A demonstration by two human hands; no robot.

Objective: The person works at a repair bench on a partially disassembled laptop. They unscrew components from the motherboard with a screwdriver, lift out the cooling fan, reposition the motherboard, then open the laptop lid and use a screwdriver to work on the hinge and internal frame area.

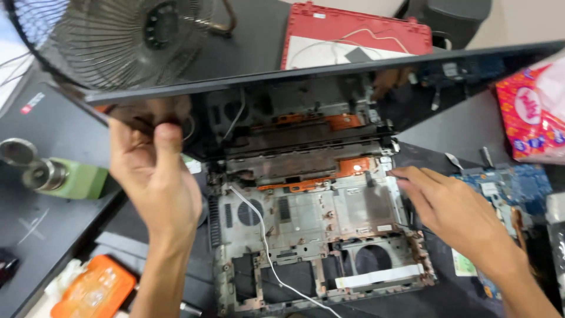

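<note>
A stripped laptop base, grey and dusty with orange strips and a loose white wire, lies open in front of me. Its glossy black screen lid stands tilted up behind it and mirrors the base. My left hand grips the lid's lower left corner, thumb on the front face. My right hand rests on the base's right edge near the hinge, fingers pointing left and touching the frame; I cannot tell whether it holds a thing.
A black fan stands at the back left, a red laptop shell behind the lid. A green cup with metal lids, an orange case, a blue circuit board and a pink packet surround the work.
</note>
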